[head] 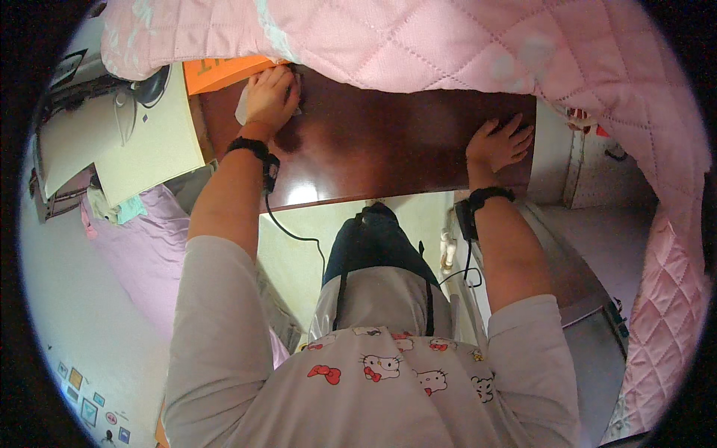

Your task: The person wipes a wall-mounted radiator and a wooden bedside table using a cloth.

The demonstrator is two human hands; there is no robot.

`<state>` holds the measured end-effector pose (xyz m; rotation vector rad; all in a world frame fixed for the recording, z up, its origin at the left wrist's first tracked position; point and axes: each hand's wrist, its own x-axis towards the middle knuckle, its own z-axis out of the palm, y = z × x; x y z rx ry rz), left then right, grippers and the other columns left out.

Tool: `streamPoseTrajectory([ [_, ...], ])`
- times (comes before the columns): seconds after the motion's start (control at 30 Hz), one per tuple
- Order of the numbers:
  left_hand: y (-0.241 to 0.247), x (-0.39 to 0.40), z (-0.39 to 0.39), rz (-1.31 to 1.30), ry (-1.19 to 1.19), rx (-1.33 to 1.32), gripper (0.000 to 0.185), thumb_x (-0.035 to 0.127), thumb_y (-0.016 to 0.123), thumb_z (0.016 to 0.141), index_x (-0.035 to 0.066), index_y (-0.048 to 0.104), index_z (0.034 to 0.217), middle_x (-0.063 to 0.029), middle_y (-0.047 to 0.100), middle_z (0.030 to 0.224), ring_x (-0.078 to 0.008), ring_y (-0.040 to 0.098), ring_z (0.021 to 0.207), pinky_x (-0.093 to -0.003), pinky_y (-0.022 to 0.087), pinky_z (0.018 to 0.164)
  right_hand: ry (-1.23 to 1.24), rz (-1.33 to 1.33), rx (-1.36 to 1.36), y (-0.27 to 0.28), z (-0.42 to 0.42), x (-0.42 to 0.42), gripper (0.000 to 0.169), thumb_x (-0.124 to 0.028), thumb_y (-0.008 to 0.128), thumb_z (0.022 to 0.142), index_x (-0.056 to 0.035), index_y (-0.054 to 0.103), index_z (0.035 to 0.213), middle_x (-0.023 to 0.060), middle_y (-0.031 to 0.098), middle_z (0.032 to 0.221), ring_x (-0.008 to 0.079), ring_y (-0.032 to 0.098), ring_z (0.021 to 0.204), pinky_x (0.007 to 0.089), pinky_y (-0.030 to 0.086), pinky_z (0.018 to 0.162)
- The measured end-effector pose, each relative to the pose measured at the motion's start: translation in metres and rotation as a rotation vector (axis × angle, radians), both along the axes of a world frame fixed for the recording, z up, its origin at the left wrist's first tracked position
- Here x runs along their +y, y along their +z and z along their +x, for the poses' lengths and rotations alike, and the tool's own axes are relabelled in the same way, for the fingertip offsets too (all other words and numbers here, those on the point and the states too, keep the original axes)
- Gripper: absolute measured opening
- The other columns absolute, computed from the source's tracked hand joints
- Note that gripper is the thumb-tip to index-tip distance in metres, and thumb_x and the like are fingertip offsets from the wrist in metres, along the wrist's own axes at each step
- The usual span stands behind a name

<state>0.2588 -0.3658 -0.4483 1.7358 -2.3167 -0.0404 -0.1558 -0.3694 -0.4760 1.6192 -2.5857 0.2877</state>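
My left hand presses down on a white cloth or tissue at the far left of a glossy dark red-brown wooden tabletop. Only the edges of the white piece show around the hand. Just beyond it is an orange paper bag or sheet with printed letters. Over the right end of the tabletop is my right hand, its fingers spread and nothing in them. Whether its palm touches the wood I cannot tell. A pink quilted cover overhangs the far side and hides what lies beneath.
Pale cream boards or sheets lie to the left, with a dark rounded object behind them. Lilac fabric hangs below. Black cables run from the bands on both wrists. The quilted cover also drops down the right side, past a grey cabinet.
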Motion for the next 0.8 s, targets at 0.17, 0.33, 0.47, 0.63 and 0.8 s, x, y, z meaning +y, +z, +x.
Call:
streamPoseTrajectory([
  [0.17, -0.004, 0.0, 0.028, 0.091, -0.176, 0.006, 0.026, 0.019, 0.06, 0.078, 0.007, 0.058, 0.101, -0.0078, 0.055, 0.111, -0.029, 0.051, 0.101, -0.0435, 0.039, 0.086, 0.018, 0.005, 0.003, -0.003, -0.003, 0.003, 0.061, -0.04, 0.042, 0.091, -0.0117, 0.034, 0.145, 0.0218, 0.024, 0.151, 0.0401, 0.021, 0.14, 0.0592, 0.016, 0.112],
  [0.33, -0.009, 0.0, 0.056, 0.204, -0.328, -0.027, 0.034, 0.02, 0.059, 0.077, 0.007, 0.056, 0.109, -0.0121, 0.051, 0.123, -0.0341, 0.049, 0.107, -0.0458, 0.04, 0.089, 0.031, -0.011, -0.004, -0.01, -0.009, 0.003, 0.061, -0.042, 0.041, 0.092, -0.0109, 0.036, 0.144, 0.0224, 0.023, 0.152, 0.0404, 0.021, 0.14, 0.0601, 0.016, 0.112],
  [0.47, -0.012, -0.005, 0.066, 0.2, -0.405, -0.017, 0.039, 0.018, 0.057, 0.078, 0.005, 0.053, 0.115, -0.0127, 0.049, 0.127, -0.0353, 0.047, 0.114, -0.0466, 0.039, 0.095, 0.066, -0.058, 0.004, -0.014, -0.015, 0.005, 0.062, -0.044, 0.042, 0.092, -0.0104, 0.037, 0.144, 0.0223, 0.024, 0.152, 0.0419, 0.022, 0.139, 0.0613, 0.017, 0.111],
  [0.63, -0.016, -0.004, 0.06, 0.152, -0.414, -0.024, 0.04, 0.016, 0.059, 0.079, 0.006, 0.051, 0.117, -0.013, 0.049, 0.127, -0.0367, 0.047, 0.115, -0.0451, 0.04, 0.095, 0.063, -0.119, -0.004, -0.021, -0.023, 0.008, 0.062, -0.044, 0.044, 0.091, -0.0084, 0.041, 0.141, 0.0229, 0.028, 0.149, 0.0425, 0.026, 0.137, 0.0628, 0.019, 0.109],
  [0.8, -0.031, -0.002, 0.064, 0.157, -0.265, -0.172, 0.049, 0.02, 0.058, 0.084, 0.005, 0.046, 0.129, -0.0153, 0.045, 0.136, -0.0365, 0.041, 0.125, -0.0457, 0.037, 0.102, 0.03, -0.083, 0.106, -0.032, -0.028, 0.007, 0.058, -0.042, 0.043, 0.094, -0.0105, 0.04, 0.142, 0.0202, 0.033, 0.147, 0.0387, 0.03, 0.134, 0.0568, 0.026, 0.108],
])
